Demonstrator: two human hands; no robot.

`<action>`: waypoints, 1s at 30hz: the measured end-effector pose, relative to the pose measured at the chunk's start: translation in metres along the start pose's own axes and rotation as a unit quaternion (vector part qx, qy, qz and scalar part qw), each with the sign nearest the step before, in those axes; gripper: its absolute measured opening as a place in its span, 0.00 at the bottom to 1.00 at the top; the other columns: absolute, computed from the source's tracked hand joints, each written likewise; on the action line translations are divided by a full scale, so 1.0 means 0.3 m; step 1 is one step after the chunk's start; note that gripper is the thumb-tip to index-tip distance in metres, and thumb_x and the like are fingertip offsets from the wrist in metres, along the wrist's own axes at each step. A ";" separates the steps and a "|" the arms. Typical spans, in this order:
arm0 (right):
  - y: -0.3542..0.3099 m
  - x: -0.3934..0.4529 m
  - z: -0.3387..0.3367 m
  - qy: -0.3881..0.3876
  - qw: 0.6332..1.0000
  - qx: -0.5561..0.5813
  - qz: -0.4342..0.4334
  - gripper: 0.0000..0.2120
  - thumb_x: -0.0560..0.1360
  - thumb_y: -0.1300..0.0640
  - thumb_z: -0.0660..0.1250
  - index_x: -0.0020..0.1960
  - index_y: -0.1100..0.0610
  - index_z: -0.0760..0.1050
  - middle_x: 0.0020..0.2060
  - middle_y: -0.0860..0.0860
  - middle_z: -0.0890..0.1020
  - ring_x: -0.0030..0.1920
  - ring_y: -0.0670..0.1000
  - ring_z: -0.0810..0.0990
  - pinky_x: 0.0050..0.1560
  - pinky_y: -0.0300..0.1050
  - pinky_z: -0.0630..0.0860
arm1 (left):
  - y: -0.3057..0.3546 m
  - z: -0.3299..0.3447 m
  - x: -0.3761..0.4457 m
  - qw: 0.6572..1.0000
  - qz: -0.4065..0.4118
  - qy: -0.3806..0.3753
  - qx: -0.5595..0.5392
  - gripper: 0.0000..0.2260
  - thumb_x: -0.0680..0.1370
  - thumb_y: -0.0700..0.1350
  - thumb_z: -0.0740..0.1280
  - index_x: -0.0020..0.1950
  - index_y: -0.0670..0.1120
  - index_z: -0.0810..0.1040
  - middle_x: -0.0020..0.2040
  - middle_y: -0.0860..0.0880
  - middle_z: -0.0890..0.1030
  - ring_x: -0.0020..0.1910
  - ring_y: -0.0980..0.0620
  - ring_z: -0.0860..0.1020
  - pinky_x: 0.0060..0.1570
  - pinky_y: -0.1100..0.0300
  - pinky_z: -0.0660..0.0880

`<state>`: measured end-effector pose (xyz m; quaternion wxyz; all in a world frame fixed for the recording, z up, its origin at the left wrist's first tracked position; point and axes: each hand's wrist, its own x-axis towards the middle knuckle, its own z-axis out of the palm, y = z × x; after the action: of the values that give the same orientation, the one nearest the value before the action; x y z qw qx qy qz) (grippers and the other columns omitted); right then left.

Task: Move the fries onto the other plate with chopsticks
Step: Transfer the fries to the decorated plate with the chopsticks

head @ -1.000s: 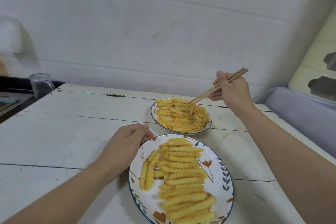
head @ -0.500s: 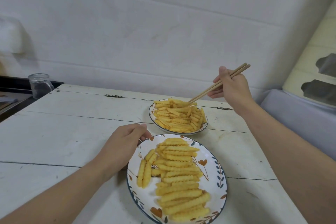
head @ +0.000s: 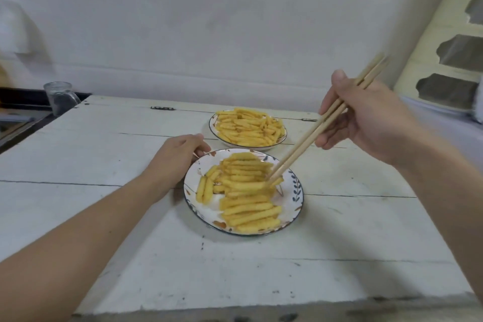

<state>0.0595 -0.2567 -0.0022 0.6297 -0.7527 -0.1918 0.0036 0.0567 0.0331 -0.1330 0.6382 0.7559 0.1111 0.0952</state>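
The right hand (head: 366, 123), gripping the chopsticks (head: 313, 133), has swung from the far plate (head: 283, 136) to the near plate (head: 298, 191); tips now touch its fries (head: 245, 185), likely starting another pick. The left hand (head: 177, 159) holds that plate's rim.

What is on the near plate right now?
The near plate holds a heap of crinkle fries, with the chopsticks tips dipped into it. The fries cover most of the plate's painted pattern.

chopsticks (head: 308, 138) swung from far plate, tips (blurred) into near fries (head: 248, 185)
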 end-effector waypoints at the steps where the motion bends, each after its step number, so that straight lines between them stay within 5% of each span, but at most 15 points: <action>1: -0.004 -0.024 0.003 -0.008 1.000 -0.004 0.000 0.25 0.76 0.41 0.60 0.40 0.64 0.73 0.23 0.59 0.77 0.24 0.61 0.81 0.25 0.46 0.79 | 0.000 0.002 -0.004 1.000 0.001 0.000 0.003 0.18 0.84 0.52 0.63 0.47 0.42 0.86 0.38 0.51 0.81 0.31 0.54 0.75 0.35 0.59 0.71; 12: 0.009 -0.090 0.029 -0.025 0.998 -0.033 -0.037 0.19 0.72 0.45 0.66 0.38 0.62 0.75 0.25 0.58 0.78 0.26 0.60 0.82 0.26 0.47 0.79 | 0.000 0.004 -0.014 0.999 0.018 0.003 0.029 0.19 0.85 0.52 0.61 0.47 0.42 0.85 0.40 0.50 0.82 0.32 0.53 0.76 0.35 0.59 0.72; 16: 0.012 -0.053 -0.011 0.032 0.997 0.035 -0.067 0.18 0.75 0.46 0.65 0.39 0.62 0.74 0.24 0.56 0.77 0.24 0.58 0.81 0.24 0.45 0.78 | 0.003 0.008 -0.014 0.999 0.027 -0.002 0.031 0.18 0.85 0.51 0.61 0.46 0.42 0.85 0.38 0.51 0.82 0.30 0.56 0.76 0.35 0.59 0.72; 22: 0.154 0.132 -0.007 0.163 0.981 0.073 -0.077 0.17 0.84 0.51 0.62 0.43 0.61 0.76 0.29 0.54 0.82 0.34 0.59 0.85 0.37 0.50 0.84 | -0.008 0.009 0.003 0.997 0.049 -0.005 0.053 0.18 0.84 0.53 0.62 0.42 0.47 0.86 0.41 0.50 0.83 0.37 0.52 0.78 0.44 0.54 0.73; 30: 0.332 0.276 0.130 0.190 0.976 0.060 -0.087 0.17 0.84 0.51 0.62 0.45 0.62 0.78 0.32 0.56 0.83 0.35 0.59 0.86 0.40 0.51 0.84 | -0.017 0.005 0.039 1.000 0.007 -0.002 -0.001 0.16 0.83 0.52 0.64 0.44 0.46 0.86 0.42 0.52 0.81 0.35 0.53 0.77 0.39 0.57 0.74</action>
<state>0.1550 -0.2087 -0.0852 0.6969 -0.6806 -0.1334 -0.1824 0.0681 0.0360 -0.1384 0.6387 0.7561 0.1043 0.0977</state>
